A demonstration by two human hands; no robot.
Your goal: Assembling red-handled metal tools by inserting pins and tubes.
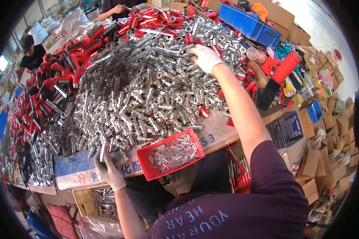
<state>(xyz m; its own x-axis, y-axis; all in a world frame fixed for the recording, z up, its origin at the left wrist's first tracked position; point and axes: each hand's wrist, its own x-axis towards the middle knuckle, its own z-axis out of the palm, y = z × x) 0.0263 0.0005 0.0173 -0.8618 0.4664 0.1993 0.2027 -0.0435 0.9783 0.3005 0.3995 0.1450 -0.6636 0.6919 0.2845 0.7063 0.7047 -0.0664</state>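
My left hand (111, 175), in a whitish glove, is at the table's front edge with fingers closed round a shiny metal tube (103, 152) held upright. My right hand (206, 59), gloved too, reaches across to the far right of a big heap of silver metal fittings (147, 99). Its fingers are bent down onto the parts; whatever they grip is hidden. Dark coil springs (115, 71) lie in the heap's left middle. A red tray (177, 167) of thin metal pins (173, 152) sits tilted at the front edge, between my arms.
Red-and-black handles (40, 99) are piled along the left, and more red parts (159, 18) at the back. A blue bin (247, 24) stands far right, near a red cylinder (287, 65) and a phone (269, 94). Cardboard boxes (313, 167) crowd the right. Other people work across the table.
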